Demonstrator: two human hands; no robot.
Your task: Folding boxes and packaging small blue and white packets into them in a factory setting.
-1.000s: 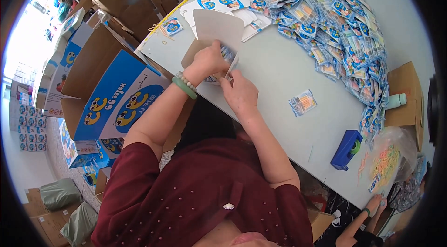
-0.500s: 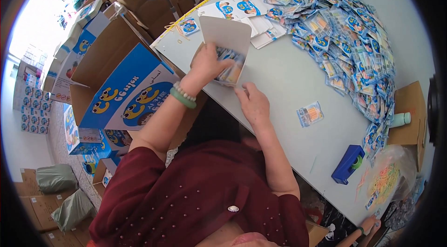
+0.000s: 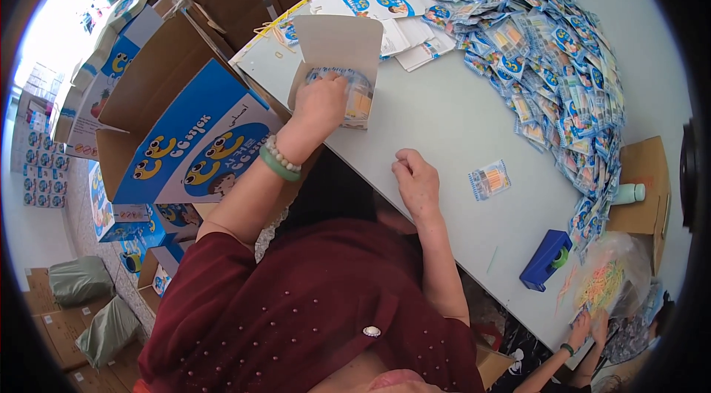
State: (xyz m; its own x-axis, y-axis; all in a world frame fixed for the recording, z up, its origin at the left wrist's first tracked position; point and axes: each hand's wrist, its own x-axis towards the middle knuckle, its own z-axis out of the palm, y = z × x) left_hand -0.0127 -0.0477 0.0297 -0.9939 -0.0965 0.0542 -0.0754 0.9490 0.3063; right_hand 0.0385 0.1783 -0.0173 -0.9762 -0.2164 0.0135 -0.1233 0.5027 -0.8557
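Pale surface [image 3: 437, 111] with a heap of small packets [image 3: 563, 82] curving along its far side.
At the near left edge stands an open white carton [image 3: 338, 39]; the left hand [image 3: 320, 105] reaches inside, fingers on the packed sachets [image 3: 360, 102], grip impossible to tell. Apart from it, the right hand [image 3: 418, 184] is loosely curled, between carton and a lone packet [image 3: 489, 180].
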